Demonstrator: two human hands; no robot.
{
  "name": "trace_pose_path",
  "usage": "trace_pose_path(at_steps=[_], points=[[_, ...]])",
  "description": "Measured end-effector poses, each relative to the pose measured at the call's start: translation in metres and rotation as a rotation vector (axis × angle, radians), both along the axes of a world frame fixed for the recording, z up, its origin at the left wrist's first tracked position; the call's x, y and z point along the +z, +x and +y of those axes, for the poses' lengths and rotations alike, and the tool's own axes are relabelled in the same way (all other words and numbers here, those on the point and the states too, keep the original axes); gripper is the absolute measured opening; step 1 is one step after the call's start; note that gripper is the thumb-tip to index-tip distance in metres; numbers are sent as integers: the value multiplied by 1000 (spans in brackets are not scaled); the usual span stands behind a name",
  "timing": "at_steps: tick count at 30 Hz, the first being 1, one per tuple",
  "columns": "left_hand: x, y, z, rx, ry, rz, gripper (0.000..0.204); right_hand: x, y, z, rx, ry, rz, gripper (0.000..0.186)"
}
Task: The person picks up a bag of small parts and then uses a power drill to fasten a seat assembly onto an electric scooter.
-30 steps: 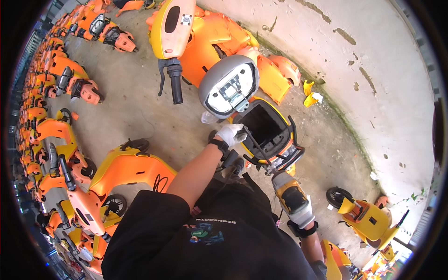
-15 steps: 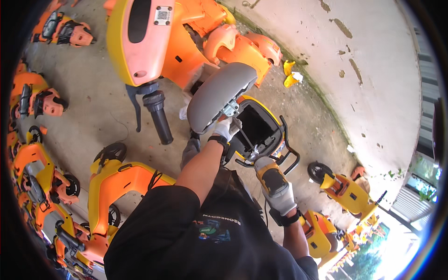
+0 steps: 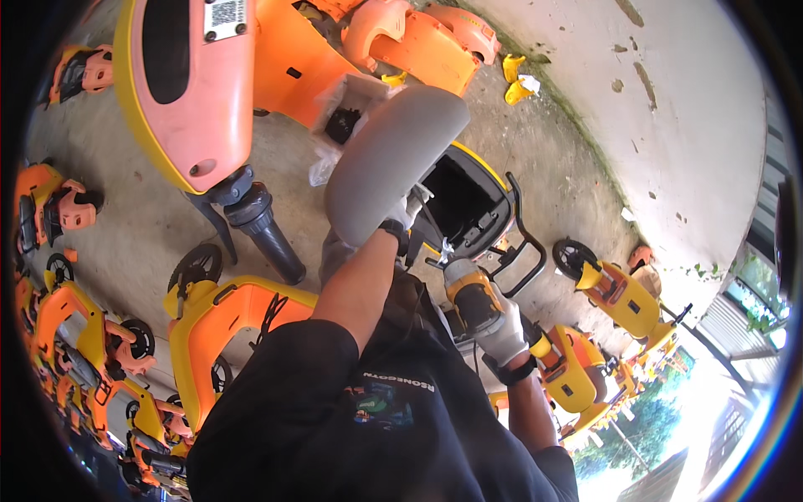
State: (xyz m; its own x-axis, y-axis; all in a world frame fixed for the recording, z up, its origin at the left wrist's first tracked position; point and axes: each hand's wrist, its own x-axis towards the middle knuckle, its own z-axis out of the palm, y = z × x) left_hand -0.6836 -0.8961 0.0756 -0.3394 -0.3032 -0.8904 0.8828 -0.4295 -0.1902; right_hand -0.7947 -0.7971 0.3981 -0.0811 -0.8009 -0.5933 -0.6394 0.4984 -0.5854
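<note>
here, at mid-frame, the gloved left hand [image 3: 407,213] grips the raised grey seat [image 3: 393,159] by its lower edge — the open black compartment [image 3: 460,201] lies just right of it. lower right of centre, the gloved right hand [image 3: 502,330] is closed around a yellow-and-black power drill [image 3: 470,297], its tip near the compartment's rim.

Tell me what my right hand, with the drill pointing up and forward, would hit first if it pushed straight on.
Likely the rim of the open black seat compartment: the drill in the right hand points at its near edge, though depth is hard to judge.
</note>
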Motion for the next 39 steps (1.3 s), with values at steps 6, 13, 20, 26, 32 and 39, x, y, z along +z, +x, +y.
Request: trace_pose_path(at_steps=[6, 13, 20, 26, 32, 39], points=[[14, -3, -3, -70, -96, -19, 11, 2, 0, -5, -18, 22, -11, 54], [22, 1, -5, -104, -110, -12, 11, 20, -8, -16, -4, 71, -16, 50], [45, 2, -24, -62, 18, 33, 11, 32, -28, -38, 228, -90, 22, 46], [34, 10, -29, -94, 31, 120, 19, 46, -40, -68, 404, -164, 16, 37], [41, 6, -27, -117, 23, 93, 19, 46, -47, -68, 168, -99, -52, 34], [13, 11, -16, -40, 30, -32, 17, 3, -29, -38, 182, -80, -30, 43]])
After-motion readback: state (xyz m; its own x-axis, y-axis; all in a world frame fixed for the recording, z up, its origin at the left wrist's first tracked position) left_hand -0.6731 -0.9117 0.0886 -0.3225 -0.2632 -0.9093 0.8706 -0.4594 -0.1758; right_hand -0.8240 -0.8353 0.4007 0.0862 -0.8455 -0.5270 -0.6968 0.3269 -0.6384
